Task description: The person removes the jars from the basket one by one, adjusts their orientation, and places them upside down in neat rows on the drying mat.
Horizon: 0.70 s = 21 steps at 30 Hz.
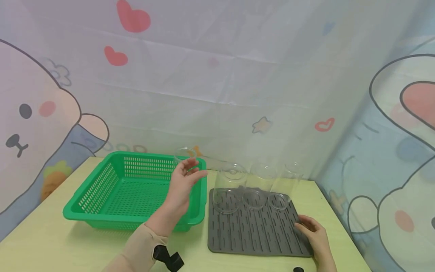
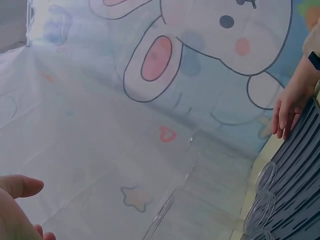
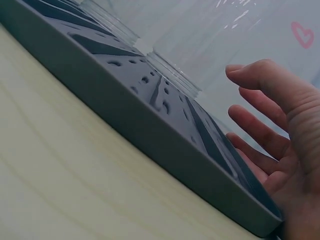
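My left hand (image 1: 181,185) is raised over the right side of a green plastic basket (image 1: 134,219), its fingers bent and the thumb apart from them. Just behind those fingers a clear glass (image 1: 185,150) shows its round rim; the hand hides its lower part. In the left wrist view only the thumb (image 2: 25,186) and some fingertips show, with nothing visible between them. Three clear glasses (image 1: 227,190) stand in a row on a dark grey ridged mat (image 1: 255,234), apparently upside down. My right hand (image 1: 314,236) is at the mat's right edge, fingers loosely bent and holding nothing.
A pale yellow table (image 1: 190,257) carries the basket on the left and the mat on the right. A printed cloth (image 1: 217,83) with hearts and cartoon animals hangs close behind the table and at its sides.
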Available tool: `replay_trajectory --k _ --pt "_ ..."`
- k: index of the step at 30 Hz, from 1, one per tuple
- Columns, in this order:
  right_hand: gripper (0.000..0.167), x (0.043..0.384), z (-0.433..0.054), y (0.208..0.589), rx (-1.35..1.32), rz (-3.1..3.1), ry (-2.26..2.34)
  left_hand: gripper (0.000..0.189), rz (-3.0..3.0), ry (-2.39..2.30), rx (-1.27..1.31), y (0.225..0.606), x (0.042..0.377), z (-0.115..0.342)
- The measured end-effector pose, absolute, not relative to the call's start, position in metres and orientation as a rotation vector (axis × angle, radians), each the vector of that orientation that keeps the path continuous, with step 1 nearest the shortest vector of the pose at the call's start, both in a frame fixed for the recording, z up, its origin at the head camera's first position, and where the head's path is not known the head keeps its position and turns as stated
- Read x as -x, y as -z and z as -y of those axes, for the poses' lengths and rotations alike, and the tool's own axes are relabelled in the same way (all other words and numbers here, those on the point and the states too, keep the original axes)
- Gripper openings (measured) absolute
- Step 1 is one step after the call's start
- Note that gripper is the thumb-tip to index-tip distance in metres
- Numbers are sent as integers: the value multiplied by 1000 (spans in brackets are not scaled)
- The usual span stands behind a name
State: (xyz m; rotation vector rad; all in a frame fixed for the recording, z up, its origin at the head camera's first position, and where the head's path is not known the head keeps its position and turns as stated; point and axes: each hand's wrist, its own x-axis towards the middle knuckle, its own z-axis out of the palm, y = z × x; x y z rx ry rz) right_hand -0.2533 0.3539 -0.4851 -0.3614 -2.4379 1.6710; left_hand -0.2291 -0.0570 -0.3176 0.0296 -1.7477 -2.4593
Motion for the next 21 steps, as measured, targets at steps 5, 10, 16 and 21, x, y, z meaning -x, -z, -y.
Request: replay_trajectory --k 5,10,16,21 --pt "61 253 -353 484 358 2440 -1657 53 1752 2437 -144 310 243 79" --pt "61 253 -353 483 363 2460 -1638 67 1832 2435 -273 308 254 98" --pt "62 253 -354 483 344 2473 -1660 79 1931 2429 -403 313 269 110" --pt "61 252 -355 485 326 2471 -1678 92 2005 2422 -502 322 285 118"
